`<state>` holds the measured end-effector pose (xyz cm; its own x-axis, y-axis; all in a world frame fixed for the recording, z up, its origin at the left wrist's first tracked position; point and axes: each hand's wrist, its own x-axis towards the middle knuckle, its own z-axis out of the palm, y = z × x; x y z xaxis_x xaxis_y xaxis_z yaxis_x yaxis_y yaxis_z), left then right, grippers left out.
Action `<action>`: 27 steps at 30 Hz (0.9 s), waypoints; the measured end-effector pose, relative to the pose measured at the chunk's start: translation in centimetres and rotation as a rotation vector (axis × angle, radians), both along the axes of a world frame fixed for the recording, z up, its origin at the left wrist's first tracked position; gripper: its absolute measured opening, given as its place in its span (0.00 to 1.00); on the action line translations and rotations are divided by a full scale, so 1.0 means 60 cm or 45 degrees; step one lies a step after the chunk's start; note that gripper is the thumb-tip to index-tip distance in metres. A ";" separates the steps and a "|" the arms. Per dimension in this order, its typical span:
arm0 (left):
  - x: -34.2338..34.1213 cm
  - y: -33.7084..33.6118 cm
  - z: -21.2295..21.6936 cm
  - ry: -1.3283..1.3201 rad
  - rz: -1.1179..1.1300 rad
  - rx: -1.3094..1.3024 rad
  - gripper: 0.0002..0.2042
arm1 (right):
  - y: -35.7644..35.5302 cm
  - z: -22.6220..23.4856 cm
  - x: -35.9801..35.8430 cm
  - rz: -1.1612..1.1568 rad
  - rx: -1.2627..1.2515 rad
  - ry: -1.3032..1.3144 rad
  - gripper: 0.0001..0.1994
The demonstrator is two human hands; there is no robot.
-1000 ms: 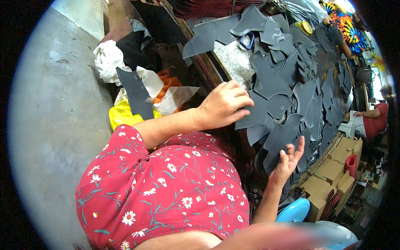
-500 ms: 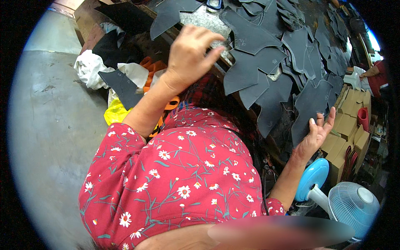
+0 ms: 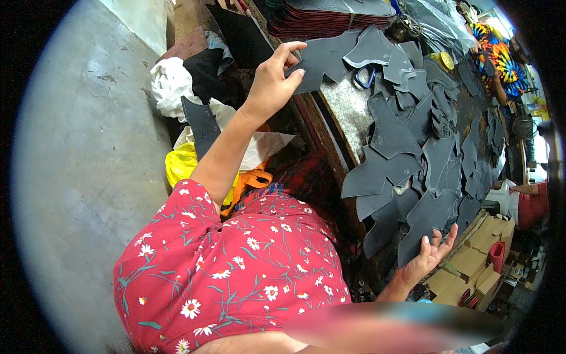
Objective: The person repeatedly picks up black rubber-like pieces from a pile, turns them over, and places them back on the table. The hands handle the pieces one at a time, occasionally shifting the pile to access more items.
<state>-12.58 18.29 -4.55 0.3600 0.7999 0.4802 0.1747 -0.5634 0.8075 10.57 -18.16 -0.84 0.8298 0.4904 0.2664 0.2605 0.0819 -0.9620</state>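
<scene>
My left hand (image 3: 273,82) is raised at the table's near left end, fingers and thumb pinched on the edge of a dark grey cut leather piece (image 3: 324,59). That piece lies among several overlapping grey cut pieces (image 3: 413,147) spread over the worktable (image 3: 345,109). My right hand (image 3: 429,255) rests flat with spread fingers on the lower edge of another grey piece (image 3: 427,221) at the table's near right end. My red flowered sleeve and shoulder (image 3: 230,265) fill the lower middle.
A stack of dark soles (image 3: 336,15) sits at the far edge. White cloth (image 3: 171,85), a yellow bag (image 3: 183,165) and dark offcuts lie on the grey floor (image 3: 76,177) at left. Cardboard boxes (image 3: 471,265) stand at lower right. Another person in a tie-dye shirt (image 3: 501,59) works at far right.
My left hand has reached farther along the table and taken hold of a grey piece's edge. My right hand has settled flat on a piece at the near right end.
</scene>
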 end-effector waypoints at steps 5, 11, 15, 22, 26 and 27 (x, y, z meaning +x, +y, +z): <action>-0.023 -0.011 0.018 0.073 0.097 0.076 0.21 | -0.004 0.003 -0.006 -0.017 -0.007 -0.031 0.36; -0.051 0.014 -0.003 0.166 0.149 -0.003 0.20 | -0.004 0.004 -0.007 -0.076 -0.068 -0.068 0.36; -0.031 0.038 -0.020 0.154 0.101 0.106 0.18 | -0.002 0.008 -0.003 -0.077 -0.089 -0.086 0.36; 0.014 0.055 -0.008 0.582 0.544 1.045 0.26 | -0.027 0.019 -0.002 -0.155 -0.081 -0.068 0.35; 0.026 -0.001 0.019 0.424 0.229 0.946 0.14 | -0.042 0.019 -0.006 -0.253 -0.126 -0.036 0.35; 0.031 -0.024 0.020 0.358 0.070 0.783 0.12 | -0.044 0.019 -0.005 -0.265 -0.123 -0.032 0.35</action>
